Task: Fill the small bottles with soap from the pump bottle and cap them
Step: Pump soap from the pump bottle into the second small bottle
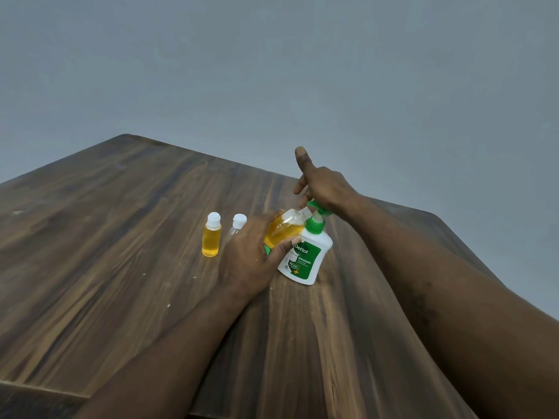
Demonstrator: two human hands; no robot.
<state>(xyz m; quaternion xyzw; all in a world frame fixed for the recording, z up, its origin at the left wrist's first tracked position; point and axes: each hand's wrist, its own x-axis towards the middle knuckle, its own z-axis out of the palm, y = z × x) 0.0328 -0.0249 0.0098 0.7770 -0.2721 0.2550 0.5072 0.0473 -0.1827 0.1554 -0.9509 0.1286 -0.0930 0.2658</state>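
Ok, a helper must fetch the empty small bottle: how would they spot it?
On the wooden table, left of the white pump bottle, two white-capped small bottles stand. It is the clear bottle, partly behind the left hand; its neighbour holds yellow soap.

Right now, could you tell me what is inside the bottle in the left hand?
Yellow soap fills much of the tilted bottle; the left hand covers its base, so the level is hidden.

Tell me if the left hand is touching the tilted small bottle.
Touching. The head view shows the left hand with thumb and fingers wrapped around the tilted small bottle, held at the nozzle of the pump bottle.
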